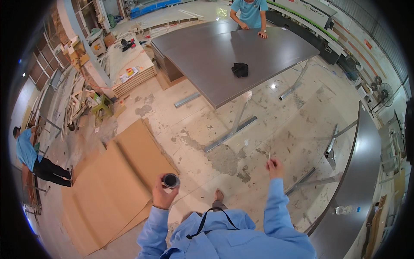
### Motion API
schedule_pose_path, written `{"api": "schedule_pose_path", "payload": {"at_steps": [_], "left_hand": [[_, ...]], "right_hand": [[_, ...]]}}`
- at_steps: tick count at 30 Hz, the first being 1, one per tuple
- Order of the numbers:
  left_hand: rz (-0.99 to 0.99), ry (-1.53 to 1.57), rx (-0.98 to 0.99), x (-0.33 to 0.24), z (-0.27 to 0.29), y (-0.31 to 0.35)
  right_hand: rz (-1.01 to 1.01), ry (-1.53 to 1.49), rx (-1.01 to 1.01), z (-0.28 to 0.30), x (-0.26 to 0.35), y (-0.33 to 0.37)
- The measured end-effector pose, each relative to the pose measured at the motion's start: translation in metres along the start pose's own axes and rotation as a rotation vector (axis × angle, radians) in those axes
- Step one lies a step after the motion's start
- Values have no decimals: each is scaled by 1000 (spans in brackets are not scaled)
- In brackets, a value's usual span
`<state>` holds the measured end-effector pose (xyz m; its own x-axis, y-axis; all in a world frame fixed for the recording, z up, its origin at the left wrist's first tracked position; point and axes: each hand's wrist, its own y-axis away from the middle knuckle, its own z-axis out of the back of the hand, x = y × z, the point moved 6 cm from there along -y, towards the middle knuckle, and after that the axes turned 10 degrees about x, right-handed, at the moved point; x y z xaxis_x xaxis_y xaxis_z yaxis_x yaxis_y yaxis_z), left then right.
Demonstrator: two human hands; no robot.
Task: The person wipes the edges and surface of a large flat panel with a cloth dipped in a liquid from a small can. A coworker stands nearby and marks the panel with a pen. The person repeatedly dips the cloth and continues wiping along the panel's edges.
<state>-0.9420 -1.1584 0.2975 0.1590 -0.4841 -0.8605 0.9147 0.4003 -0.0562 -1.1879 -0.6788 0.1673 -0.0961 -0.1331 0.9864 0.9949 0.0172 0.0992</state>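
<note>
My left hand [162, 196] is wrapped round a small round cup [171, 180], whose open top shows dark contents. Out to the right, my right hand [274, 168] pinches a thin pale stick [270, 156] that points upward from the fingertips. What the stick is exactly is too small to tell. Both hands are held in front of me above the floor, well apart from each other. Ahead stands a large dark grey panel [202, 56] on metal legs, with a crumpled black cloth [240, 70] lying near its front edge.
A co-worker [251, 15] leans both hands on the panel's far side. Brown cardboard sheets [103, 190] lie at left, where another person [39, 159] stands. A second dark panel [355, 190] at right carries a plastic bottle [347, 210]. Metal legs [230, 134] reach across the floor.
</note>
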Motion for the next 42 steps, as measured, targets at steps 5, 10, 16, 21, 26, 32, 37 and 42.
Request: {"api": "schedule_pose_path", "payload": {"at_steps": [5,10,16,21,26,32,37,42], "left_hand": [[47,-45,-114,11,20,-96],[37,-18,-109,52,32,-220],[-64,-69,22,104,61,-411],[-39,26,258,119,82,-553],[-139,-6,393,107,80,-656],[-207,38,474,90,67,-700],[-268,86,569,68,45,-697],[-372,152,760,44,14,-678]], "right_hand": [[106,-64,57,-93,73,-189],[294,250,27,-188,117,-344],[443,798,-212,-261,144,-525],[219,885,-141,-311,106,-605],[416,883,-87,-428,85,-500],[188,348,-64,-521,93,-334],[110,74,-80,-526,105,-254],[-20,158,-363,-476,151,-176]]}}
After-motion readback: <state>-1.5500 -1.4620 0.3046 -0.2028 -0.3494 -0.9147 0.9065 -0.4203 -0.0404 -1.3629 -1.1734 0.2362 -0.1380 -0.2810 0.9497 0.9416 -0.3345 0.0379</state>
